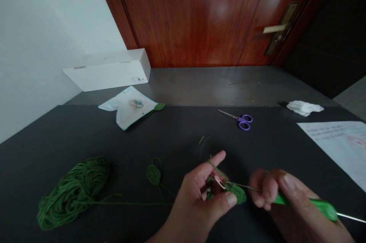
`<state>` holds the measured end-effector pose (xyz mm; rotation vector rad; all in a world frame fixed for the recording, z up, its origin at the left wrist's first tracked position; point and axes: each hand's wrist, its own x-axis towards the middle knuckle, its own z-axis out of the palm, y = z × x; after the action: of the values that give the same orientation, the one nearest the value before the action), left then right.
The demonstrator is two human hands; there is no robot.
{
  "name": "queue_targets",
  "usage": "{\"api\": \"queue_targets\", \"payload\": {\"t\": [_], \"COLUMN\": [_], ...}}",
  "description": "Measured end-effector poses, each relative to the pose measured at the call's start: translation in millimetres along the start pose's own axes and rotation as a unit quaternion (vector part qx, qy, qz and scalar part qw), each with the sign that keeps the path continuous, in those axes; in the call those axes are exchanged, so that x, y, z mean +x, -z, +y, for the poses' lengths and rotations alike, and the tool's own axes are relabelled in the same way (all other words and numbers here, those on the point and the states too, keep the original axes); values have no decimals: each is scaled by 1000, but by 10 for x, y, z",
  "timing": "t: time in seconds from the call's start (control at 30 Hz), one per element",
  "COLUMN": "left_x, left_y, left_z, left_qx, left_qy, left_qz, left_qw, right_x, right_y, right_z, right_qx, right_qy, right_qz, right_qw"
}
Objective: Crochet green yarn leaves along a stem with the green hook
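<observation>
My left hand pinches a small piece of green crochet between thumb and fingers, with yarn running over the raised index finger. A pink stitch marker sits at the edge of that piece. In my right hand is a crochet hook with a green handle; its thin metal shaft reaches left to the crochet, and whether the tip is inside a stitch I cannot tell. A strand leads from my left hand to the green yarn skein at the left. Beside the hand lies a small crocheted leaf.
Purple-handled scissors lie beyond my hands, near yarn scraps. A white pouch-like sheet carries small items, with another green leaf by it. Further off are a white box, crumpled tissue and printed paper.
</observation>
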<state>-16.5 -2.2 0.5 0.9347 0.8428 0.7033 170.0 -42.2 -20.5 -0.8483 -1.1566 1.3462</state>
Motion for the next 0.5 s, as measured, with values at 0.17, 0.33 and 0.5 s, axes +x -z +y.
{"api": "queue_targets", "payload": {"t": [0.17,0.33,0.5], "left_x": [-19,-8,34], "left_y": [-62,-99,-98], "left_z": [32,-46,-114], "left_qx": [47,-25,-223], "left_qy": [-1,20,57], "left_qz": [28,38,-28], "left_qw": [998,999,973], "right_x": [-49,-76,-20], "right_y": [-13,-73,19], "right_z": [6,-59,-48], "right_qx": [-136,-497,-419], "right_qy": [57,238,337], "right_qz": [7,-45,-73], "right_qw": [989,833,840]}}
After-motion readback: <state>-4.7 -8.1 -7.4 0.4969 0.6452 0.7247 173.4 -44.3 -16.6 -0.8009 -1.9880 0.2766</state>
